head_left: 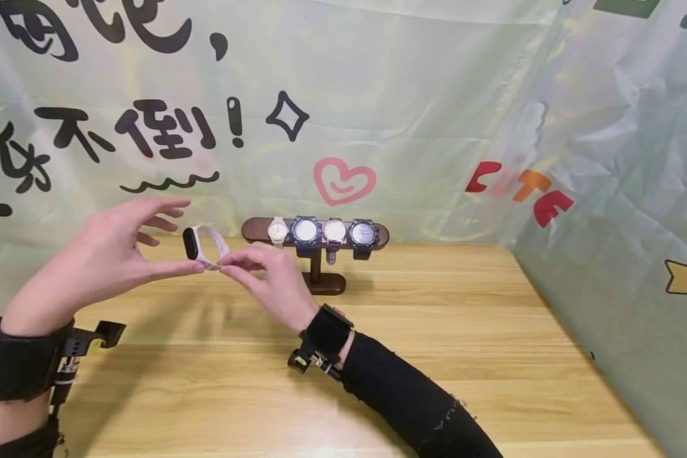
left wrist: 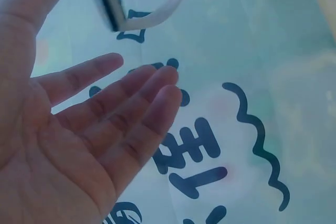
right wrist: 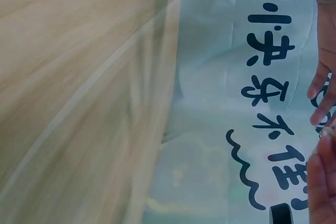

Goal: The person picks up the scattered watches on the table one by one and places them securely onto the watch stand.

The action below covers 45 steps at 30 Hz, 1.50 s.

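A white smart band (head_left: 210, 245) with a black oblong screen is held up above the table, its strap bent into a loop. My right hand (head_left: 275, 280) pinches the strap at its lower right between thumb and fingers. On the left side, my left hand (head_left: 105, 251) has its fingers spread behind the screen. Its straight thumb reaches to the lower edge of the band. In the left wrist view the band's pale strap (left wrist: 157, 17) hangs above the loose fingers of the left hand (left wrist: 100, 129). The right wrist view shows only part of the right hand (right wrist: 321, 182) at the edge.
A dark brown watch stand (head_left: 254, 228) stands at the back of the wooden table (head_left: 435, 350), carrying several watches, among them a black sports watch (head_left: 306, 231). A printed cloth (head_left: 423, 114) with lettering hangs behind the table and along its right side.
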{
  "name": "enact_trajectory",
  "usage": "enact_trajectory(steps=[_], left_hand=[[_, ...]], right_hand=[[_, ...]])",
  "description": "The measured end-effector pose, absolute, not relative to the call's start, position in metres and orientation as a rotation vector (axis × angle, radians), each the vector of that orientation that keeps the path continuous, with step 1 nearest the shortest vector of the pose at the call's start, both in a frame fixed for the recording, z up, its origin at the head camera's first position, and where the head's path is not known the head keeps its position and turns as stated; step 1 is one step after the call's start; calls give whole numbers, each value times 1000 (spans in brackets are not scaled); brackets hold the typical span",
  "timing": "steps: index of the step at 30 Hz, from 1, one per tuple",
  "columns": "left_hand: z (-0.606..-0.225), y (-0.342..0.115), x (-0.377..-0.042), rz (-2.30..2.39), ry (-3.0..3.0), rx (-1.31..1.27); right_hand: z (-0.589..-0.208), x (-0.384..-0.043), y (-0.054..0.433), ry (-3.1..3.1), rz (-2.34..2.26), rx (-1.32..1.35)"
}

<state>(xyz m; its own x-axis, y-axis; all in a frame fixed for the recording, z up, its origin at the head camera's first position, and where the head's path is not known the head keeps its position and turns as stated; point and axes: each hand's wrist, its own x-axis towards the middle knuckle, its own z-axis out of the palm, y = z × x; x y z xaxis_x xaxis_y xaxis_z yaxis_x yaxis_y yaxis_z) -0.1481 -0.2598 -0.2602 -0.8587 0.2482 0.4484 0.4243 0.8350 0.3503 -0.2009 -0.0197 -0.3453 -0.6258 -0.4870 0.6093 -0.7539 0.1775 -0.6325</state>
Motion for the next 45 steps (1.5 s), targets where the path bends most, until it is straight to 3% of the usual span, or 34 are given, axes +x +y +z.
enact_trajectory(steps=[18, 45], left_hand=[[-260, -241, -150, -543, -2439, -655], [-260, -239, -144, -821, -2591, -312]], right_hand=[[-347, -205, -17, -2065, 1514, 1171], [-345, -208, -15, -1881, 1296, 1165]])
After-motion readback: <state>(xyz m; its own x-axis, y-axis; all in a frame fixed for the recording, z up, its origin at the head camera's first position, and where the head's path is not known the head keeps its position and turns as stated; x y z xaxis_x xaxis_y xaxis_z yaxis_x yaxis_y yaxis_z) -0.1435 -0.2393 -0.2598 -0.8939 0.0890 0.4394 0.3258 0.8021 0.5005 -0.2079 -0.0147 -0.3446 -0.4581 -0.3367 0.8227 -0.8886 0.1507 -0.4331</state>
